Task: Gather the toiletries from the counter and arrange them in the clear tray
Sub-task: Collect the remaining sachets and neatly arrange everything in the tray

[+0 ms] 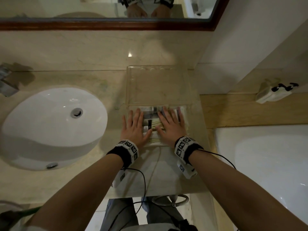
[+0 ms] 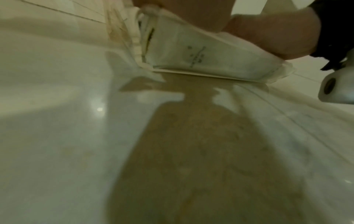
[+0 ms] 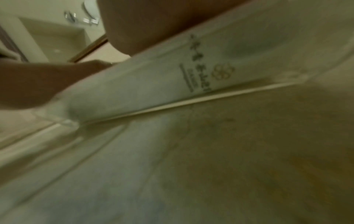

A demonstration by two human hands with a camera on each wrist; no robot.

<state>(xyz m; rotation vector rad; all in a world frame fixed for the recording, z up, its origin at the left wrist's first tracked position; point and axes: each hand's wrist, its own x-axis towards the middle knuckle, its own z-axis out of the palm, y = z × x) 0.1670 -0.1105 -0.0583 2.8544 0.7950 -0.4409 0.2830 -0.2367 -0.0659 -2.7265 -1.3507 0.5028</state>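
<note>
A clear tray (image 1: 158,85) lies on the beige counter right of the basin; its far section is bare. In the near section lie several white toiletry packets (image 1: 150,114), side by side. My left hand (image 1: 134,125) and right hand (image 1: 169,125) rest flat on these packets, fingers straight and spread, thumbs nearly meeting. The palms hide most of the packets. In the left wrist view a white sealed packet (image 2: 201,53) sits against the tray's clear edge, under a palm. The right wrist view shows a printed white packet (image 3: 172,75), blurred, with my hand pressing on top.
A white oval basin (image 1: 55,124) sits to the left, with a chrome faucet (image 1: 8,80) behind it. A mirror (image 1: 106,7) runs along the back wall. Right of the counter are a wooden ledge with a small white object (image 1: 273,94) and a white fixture (image 1: 266,164).
</note>
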